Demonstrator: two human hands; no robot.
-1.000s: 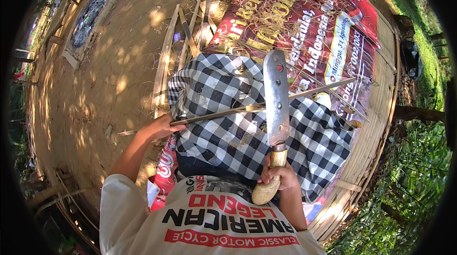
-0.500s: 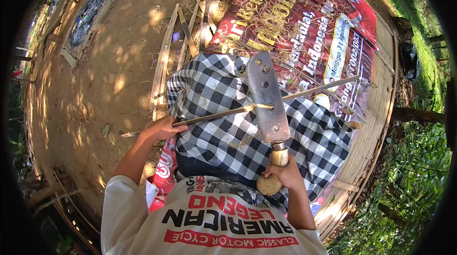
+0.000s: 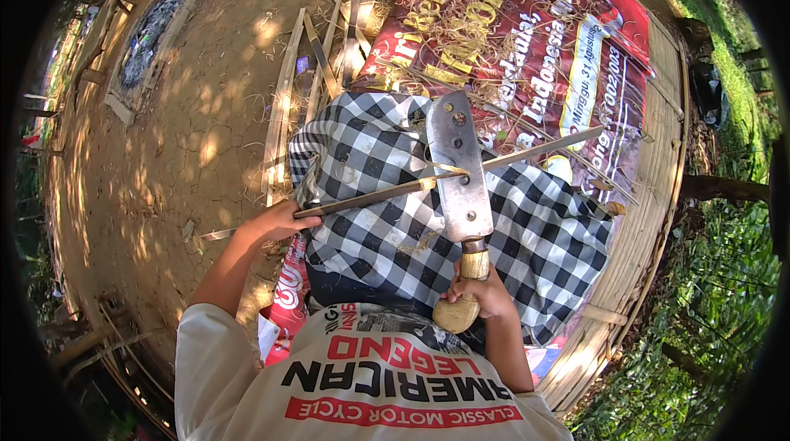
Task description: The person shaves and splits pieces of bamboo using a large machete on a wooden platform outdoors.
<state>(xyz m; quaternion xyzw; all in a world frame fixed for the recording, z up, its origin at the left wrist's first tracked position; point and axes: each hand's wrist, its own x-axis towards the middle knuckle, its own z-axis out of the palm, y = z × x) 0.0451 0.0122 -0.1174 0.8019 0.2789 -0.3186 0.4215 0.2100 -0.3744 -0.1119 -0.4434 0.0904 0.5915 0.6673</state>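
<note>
A wide knife (image 3: 461,194), its squarish steel blade pierced with several holes, is held by my right hand (image 3: 485,291), with the fingers wrapped round its wooden handle. The blade points away from me and lies across a long, thin bamboo strip (image 3: 370,197). My left hand (image 3: 278,220) is closed round the strip's darker left part, whose tip sticks out past the wrist. A thin pale shaving (image 3: 448,167) lifts from the strip at the blade. Under both lies a black-and-white checked cloth (image 3: 354,149), spread over my lap.
Curly shavings (image 3: 461,17) litter a red printed banner (image 3: 568,21) ahead. Several bamboo strips (image 3: 286,104) lie on the left, beside bare earth (image 3: 206,112). A slatted bamboo platform (image 3: 658,112) edges the right side. An ash-filled pit (image 3: 152,34) is far left.
The knife has moved slightly left and toward me with my right hand. The bamboo strip has shifted a little left with my left hand, and the shaving at the blade stands out more.
</note>
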